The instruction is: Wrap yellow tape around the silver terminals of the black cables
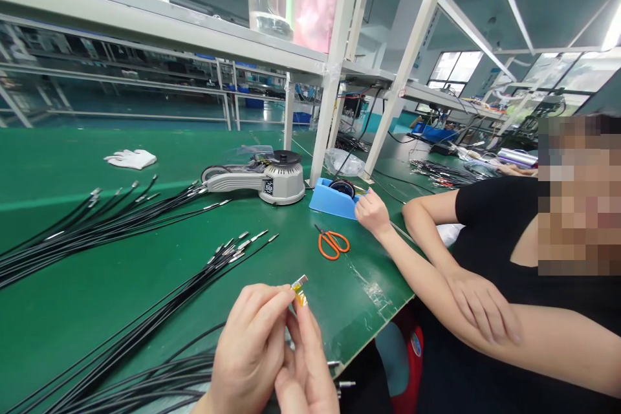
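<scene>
Green workbench (72, 336) fills this factory room view, with black cables (194, 289) in bunches near its front edge. Above them, left hand (247, 352) and right hand (305, 369) are close together, fingers pinching a small metal terminal (299, 281) with yellow tape (300, 298) on it. Orange scissors (332, 244) lie farther back, near the tape machine (276, 178) and a co-worker's arm (402, 265).

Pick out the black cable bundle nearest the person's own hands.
The bottom-left bundle, curling beside the left hand; the middle bundle and the far bundle lie farther up the bench.
</scene>
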